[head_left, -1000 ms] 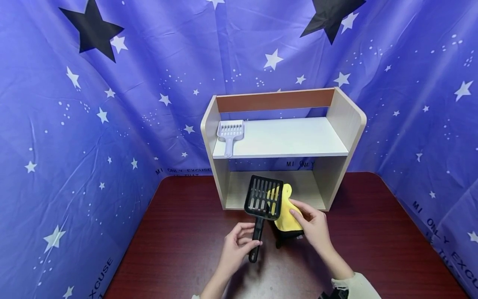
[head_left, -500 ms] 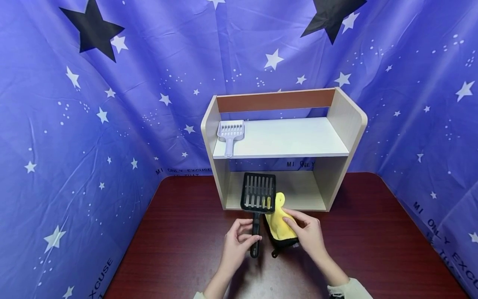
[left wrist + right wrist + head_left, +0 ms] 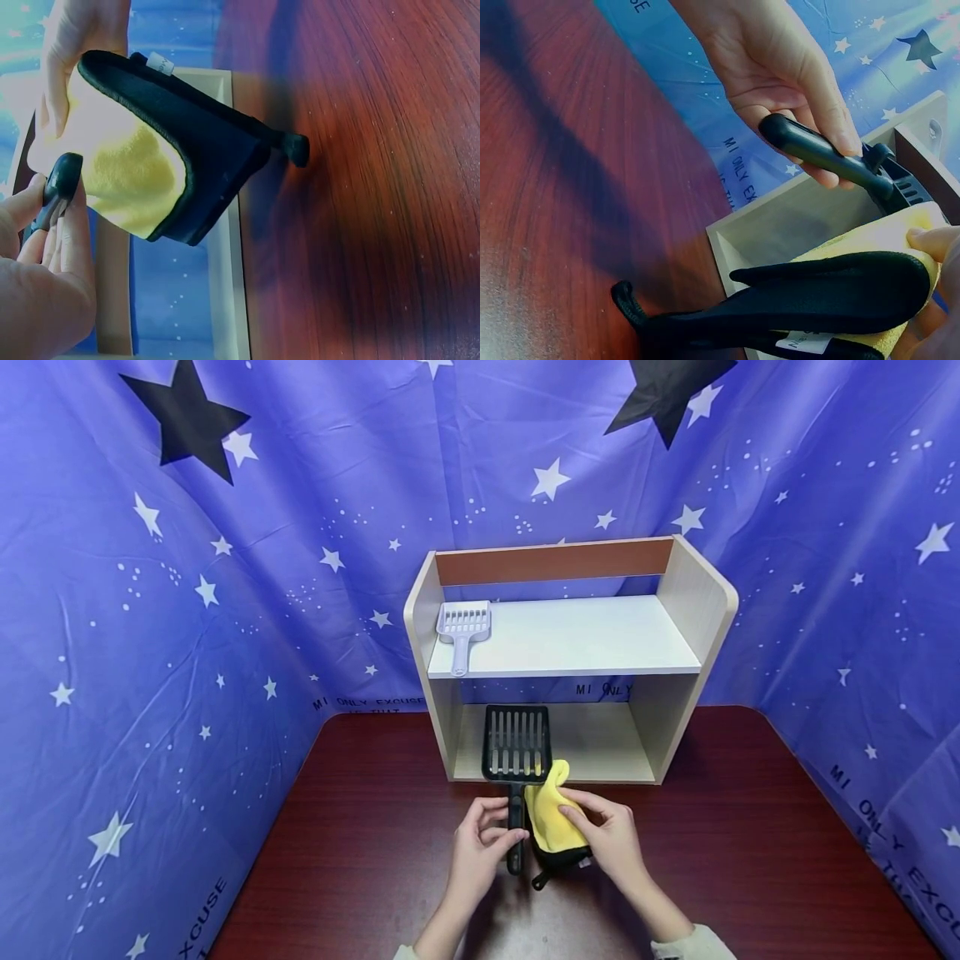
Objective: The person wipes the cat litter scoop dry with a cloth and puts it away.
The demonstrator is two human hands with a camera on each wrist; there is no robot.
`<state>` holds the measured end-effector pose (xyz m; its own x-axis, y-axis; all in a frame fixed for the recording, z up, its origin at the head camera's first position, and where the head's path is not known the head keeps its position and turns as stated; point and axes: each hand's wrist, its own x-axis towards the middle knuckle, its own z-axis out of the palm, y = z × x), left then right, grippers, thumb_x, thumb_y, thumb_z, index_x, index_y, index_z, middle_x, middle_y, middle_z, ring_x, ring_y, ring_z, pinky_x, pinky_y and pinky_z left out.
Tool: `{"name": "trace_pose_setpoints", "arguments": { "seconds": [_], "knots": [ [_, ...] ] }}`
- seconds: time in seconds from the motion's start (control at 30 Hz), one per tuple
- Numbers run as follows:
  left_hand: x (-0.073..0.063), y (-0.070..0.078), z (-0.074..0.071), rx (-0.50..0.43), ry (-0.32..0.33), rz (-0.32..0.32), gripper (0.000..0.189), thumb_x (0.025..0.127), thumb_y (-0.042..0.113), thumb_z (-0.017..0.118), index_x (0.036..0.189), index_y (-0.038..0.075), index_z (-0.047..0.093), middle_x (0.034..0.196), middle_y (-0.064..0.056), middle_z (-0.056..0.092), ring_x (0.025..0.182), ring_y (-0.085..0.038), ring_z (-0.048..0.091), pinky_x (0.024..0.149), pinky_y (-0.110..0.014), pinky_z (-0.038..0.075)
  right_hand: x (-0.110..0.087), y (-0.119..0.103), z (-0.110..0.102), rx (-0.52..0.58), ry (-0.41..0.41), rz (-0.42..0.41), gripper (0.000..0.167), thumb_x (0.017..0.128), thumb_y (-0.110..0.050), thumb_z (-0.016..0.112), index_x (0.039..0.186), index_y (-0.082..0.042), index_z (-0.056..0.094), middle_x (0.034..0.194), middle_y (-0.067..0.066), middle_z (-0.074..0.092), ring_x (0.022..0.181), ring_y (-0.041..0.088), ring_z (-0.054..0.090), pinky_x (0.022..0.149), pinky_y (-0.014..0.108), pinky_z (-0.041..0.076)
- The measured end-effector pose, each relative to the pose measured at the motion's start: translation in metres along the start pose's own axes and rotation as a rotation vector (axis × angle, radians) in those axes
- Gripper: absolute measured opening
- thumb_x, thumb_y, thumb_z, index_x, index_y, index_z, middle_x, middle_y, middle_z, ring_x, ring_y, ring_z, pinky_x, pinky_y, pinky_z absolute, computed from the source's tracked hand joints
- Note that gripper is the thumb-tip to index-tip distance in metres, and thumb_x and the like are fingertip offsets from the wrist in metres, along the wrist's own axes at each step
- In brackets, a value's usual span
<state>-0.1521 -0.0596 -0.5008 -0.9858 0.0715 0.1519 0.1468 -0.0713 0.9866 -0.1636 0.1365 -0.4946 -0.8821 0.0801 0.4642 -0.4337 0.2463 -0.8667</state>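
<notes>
In the head view my left hand (image 3: 480,852) pinches the handle of a black slotted litter scoop (image 3: 517,743), held upright with its head in front of the shelf's lower opening. Close beside it, my right hand (image 3: 606,835) grips a folded yellow cloth with black edging (image 3: 557,818), thumb on the yellow face. The left wrist view shows the cloth's dark side, white tag (image 3: 160,63) and hanging loop (image 3: 297,149) above the table. In the right wrist view the scoop's handle (image 3: 817,154) lies between thumb and fingers, its head partly hidden behind the cloth.
A small wooden shelf unit (image 3: 693,602) stands at the back of the dark red table (image 3: 360,843). On its white upper board lies a pale lilac slotted scoop (image 3: 463,631), at the left end. A blue starry curtain (image 3: 337,485) surrounds the table.
The cloth and right hand have moved left and toward me, beside the scoop's handle. The scoop has turned from a tilt to nearly upright, its head shifting slightly left.
</notes>
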Motion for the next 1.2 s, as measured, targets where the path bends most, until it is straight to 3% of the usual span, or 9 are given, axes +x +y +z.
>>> {"name": "trace_pose_setpoints", "arguments": {
  "seconds": [0.27, 0.43, 0.7, 0.93, 1.2],
  "knots": [
    [-0.002, 0.002, 0.003, 0.015, 0.008, -0.007, 0.043, 0.082, 0.002, 0.078, 0.119, -0.003, 0.058, 0.113, -0.028, 0.070, 0.077, -0.009, 0.072, 0.074, -0.020, 0.059, -0.002, -0.029, 0.004, -0.084, -0.019, -0.082, 0.020, 0.078, 0.013, 0.074, 0.097, 0.007, 0.075, 0.091, 0.021, 0.076, 0.082, -0.008, 0.064, 0.065, 0.012, 0.054],
    [-0.004, 0.005, 0.006, 0.015, 0.005, -0.020, 0.042, 0.083, 0.002, 0.078, 0.120, -0.002, 0.058, 0.114, -0.027, 0.070, 0.077, -0.009, 0.071, 0.074, -0.018, 0.059, -0.002, -0.034, 0.006, -0.118, -0.040, -0.106, 0.020, 0.077, 0.010, 0.076, 0.097, 0.005, 0.076, 0.091, 0.018, 0.077, 0.080, -0.008, 0.062, 0.063, 0.013, 0.054],
    [-0.005, 0.006, 0.007, 0.013, 0.010, -0.034, 0.043, 0.082, 0.001, 0.077, 0.121, -0.003, 0.057, 0.114, -0.027, 0.070, 0.077, -0.007, 0.071, 0.074, -0.017, 0.058, -0.004, -0.025, 0.008, -0.127, -0.051, -0.119, 0.020, 0.078, 0.010, 0.076, 0.097, 0.003, 0.076, 0.092, 0.017, 0.077, 0.079, -0.008, 0.061, 0.062, 0.009, 0.051],
    [-0.005, 0.000, 0.001, 0.007, 0.008, -0.020, 0.044, 0.082, -0.001, 0.077, 0.121, -0.003, 0.056, 0.113, -0.029, 0.069, 0.076, -0.007, 0.071, 0.071, -0.018, 0.058, -0.003, 0.001, -0.003, -0.076, -0.029, -0.114, 0.019, 0.083, 0.002, 0.076, 0.101, -0.002, 0.077, 0.094, 0.016, 0.077, 0.083, -0.001, 0.067, 0.067, 0.010, 0.053],
    [-0.009, 0.000, -0.003, -0.024, -0.068, -0.028, 0.043, 0.084, -0.003, 0.074, 0.123, -0.005, 0.054, 0.114, -0.034, 0.066, 0.078, -0.009, 0.073, 0.070, -0.023, 0.061, 0.005, 0.005, -0.015, -0.074, 0.046, -0.059, 0.021, 0.082, 0.006, 0.075, 0.100, -0.004, 0.078, 0.093, 0.014, 0.077, 0.085, -0.009, 0.065, 0.069, 0.008, 0.052]
  ]
}}
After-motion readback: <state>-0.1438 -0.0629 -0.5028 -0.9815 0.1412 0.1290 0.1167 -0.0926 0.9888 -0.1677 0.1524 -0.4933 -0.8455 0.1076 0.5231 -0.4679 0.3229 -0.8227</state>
